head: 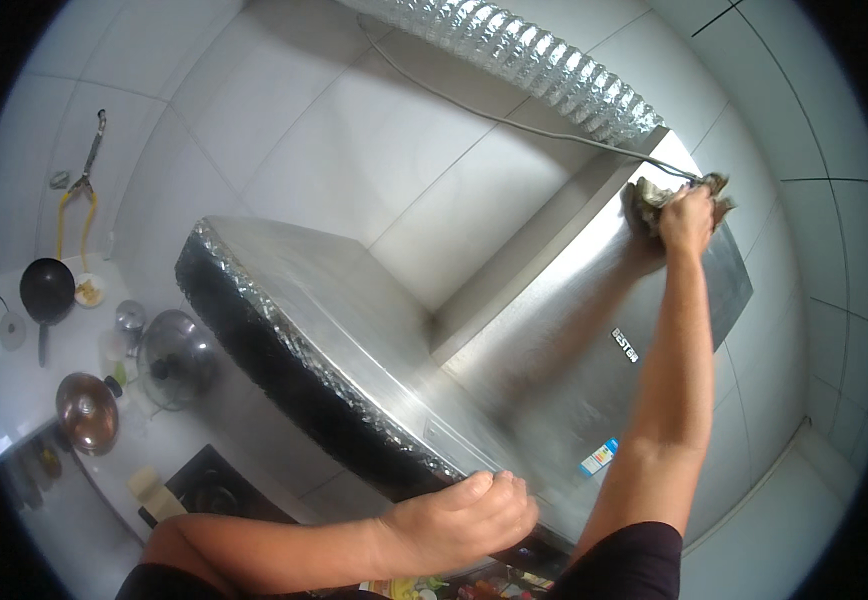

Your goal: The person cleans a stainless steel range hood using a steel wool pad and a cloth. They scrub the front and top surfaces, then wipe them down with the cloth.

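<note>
A stainless steel range hood (554,330) with a tall duct cover fills the middle of the head view. My right hand (687,217) is closed on a crumpled, dirty cloth (651,196), held against the upper part of the duct cover, where a grey cable (531,129) passes. My left hand (464,521) rests curled over the hood's front edge, which is lined with crinkled foil (314,341); its fingertips are partly hidden behind the rim. Below my right hand, the cover bears a metal brand badge (625,345) and a coloured label (599,457).
A foil flexible duct (531,56) runs to the hood's top. Lower left, a counter holds a black frying pan (47,291), a small plate of food (89,290), a glass lid (175,360), a copper-coloured lid (87,414) and a gas hob (213,487). Packages lie beneath the hood.
</note>
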`<state>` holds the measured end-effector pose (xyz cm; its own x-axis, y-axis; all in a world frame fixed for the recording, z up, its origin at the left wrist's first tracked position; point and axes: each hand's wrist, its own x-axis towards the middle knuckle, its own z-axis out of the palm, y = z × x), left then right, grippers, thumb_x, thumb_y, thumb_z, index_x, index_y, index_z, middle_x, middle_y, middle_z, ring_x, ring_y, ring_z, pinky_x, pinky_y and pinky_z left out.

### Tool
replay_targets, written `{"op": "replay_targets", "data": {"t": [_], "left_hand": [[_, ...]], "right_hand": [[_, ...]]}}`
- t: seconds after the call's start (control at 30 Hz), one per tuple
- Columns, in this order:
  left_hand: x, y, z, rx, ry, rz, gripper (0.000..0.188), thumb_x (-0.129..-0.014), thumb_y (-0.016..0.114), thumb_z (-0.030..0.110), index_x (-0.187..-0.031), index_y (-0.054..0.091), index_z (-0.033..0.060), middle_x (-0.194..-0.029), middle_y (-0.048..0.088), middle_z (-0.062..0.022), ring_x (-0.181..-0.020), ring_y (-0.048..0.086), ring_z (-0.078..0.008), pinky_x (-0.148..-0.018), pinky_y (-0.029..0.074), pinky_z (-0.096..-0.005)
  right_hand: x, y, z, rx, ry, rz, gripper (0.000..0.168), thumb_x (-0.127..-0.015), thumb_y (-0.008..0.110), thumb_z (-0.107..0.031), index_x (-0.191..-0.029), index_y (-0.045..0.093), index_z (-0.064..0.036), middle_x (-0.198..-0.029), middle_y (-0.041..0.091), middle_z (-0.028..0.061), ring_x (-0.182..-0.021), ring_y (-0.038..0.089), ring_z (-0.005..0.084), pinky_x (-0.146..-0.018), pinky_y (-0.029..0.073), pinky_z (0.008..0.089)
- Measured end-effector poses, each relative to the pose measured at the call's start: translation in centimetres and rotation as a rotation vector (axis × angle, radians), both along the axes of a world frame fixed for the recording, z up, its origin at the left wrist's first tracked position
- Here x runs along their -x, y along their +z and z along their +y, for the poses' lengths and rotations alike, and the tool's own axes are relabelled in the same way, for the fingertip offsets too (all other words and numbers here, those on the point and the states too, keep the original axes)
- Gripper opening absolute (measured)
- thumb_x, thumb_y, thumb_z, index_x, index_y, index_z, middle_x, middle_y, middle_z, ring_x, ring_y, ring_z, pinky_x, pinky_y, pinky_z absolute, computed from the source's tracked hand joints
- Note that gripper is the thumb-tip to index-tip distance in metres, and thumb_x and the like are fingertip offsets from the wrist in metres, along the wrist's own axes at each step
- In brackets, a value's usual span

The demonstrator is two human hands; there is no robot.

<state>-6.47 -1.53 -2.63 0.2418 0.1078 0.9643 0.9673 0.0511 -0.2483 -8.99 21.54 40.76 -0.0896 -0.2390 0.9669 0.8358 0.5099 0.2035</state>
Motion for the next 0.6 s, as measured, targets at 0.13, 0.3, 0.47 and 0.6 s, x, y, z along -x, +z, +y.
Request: {"op": "replay_targets", "data": {"t": [0.13, 0.3, 0.47, 0.6], "left_hand": [[0.7, 0.1, -0.1, 0.026, 0.022, 0.021, 0.031, -0.096, 0.058, 0.031, -0.121, 0.066, 0.0154, -0.117, 0.07, -0.0032, -0.112, 0.063, -0.0187, -0.1, 0.042, -0.0298], [0.5, 0.3, 0.0, -0.043, 0.017, 0.035, 0.031, -0.091, 0.059, 0.03, -0.115, 0.064, 0.0113, -0.109, 0.068, -0.0035, -0.109, 0.062, -0.0192, -0.1, 0.043, -0.0314], [0.2, 0.1, 0.2, -0.066, -0.031, 0.025, 0.032, -0.091, 0.058, 0.029, -0.116, 0.066, 0.0109, -0.112, 0.069, -0.0049, -0.111, 0.062, -0.0214, -0.102, 0.045, -0.0346], [0.0, -0.1, 0.4, -0.091, -0.061, 0.001, 0.031, -0.089, 0.059, 0.028, -0.113, 0.068, 0.0104, -0.117, 0.069, -0.0072, -0.114, 0.062, -0.0239, -0.104, 0.046, -0.0398]], "right_hand": [[1.6, -6.8, -0.3, -0.094, 0.054, -0.282, 0.052, -0.104, 0.05, -0.037, -0.141, 0.056, 0.0, -0.123, 0.066, 0.0238, -0.115, 0.061, 0.0395, -0.102, 0.044, 0.0491], [1.3, -3.9, 0.0, -0.165, -0.01, -0.347, 0.076, -0.1, 0.05, -0.061, -0.157, 0.045, -0.011, -0.143, 0.059, 0.0204, -0.135, 0.052, 0.036, -0.118, 0.033, 0.046], [3.3, 1.5, -2.3, 0.019, -0.085, -0.332, 0.096, -0.094, 0.043, -0.08, -0.161, 0.037, -0.012, -0.142, 0.06, 0.023, -0.135, 0.054, 0.0385, -0.116, 0.037, 0.0473], [4.4, 2.3, -2.3, 0.043, -0.086, -0.304, 0.098, -0.093, 0.041, -0.081, -0.162, 0.036, -0.012, -0.139, 0.061, 0.0248, -0.133, 0.055, 0.0399, -0.116, 0.036, 0.0479]]}}
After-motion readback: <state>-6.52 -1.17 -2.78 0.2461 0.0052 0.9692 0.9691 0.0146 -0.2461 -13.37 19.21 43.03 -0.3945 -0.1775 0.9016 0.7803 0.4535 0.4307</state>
